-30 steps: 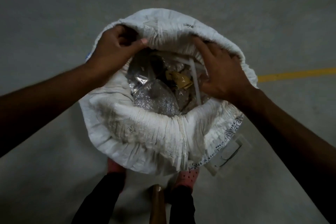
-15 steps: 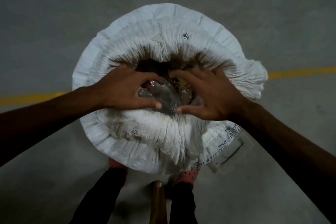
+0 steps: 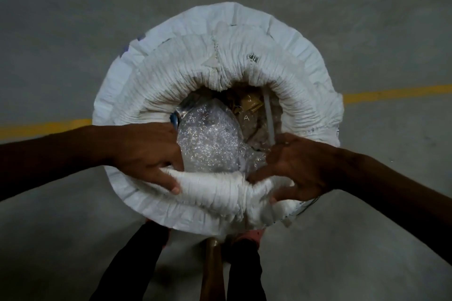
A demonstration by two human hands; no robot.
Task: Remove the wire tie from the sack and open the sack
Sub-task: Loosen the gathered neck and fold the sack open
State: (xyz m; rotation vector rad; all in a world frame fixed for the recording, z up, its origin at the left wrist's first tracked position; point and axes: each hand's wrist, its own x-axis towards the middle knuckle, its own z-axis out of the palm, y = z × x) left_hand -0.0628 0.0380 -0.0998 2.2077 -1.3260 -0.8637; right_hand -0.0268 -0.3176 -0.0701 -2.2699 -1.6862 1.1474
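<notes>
A white woven sack (image 3: 220,56) stands on the floor below me, its mouth wide and its top rolled down into a thick ring. My left hand (image 3: 146,154) grips the near rim on the left, thumb over the roll. The near rim on the right is clasped by my right hand (image 3: 298,166), fingers curled under the fabric. Inside lie a clear bag of shiny plastic bits (image 3: 208,139), brown packets (image 3: 249,105) and a pale stick (image 3: 269,115). No wire tie is visible.
Grey concrete floor all around, crossed by a yellow painted line (image 3: 391,93) behind the sack. My legs in dark trousers (image 3: 244,271) and pink footwear stand against the sack's near side. A brown object (image 3: 212,269) rests between my feet.
Both hands moved from the far rim, through the middle of the opening, to the near rim. The far side now lies rolled down flat and the mouth is wider.
</notes>
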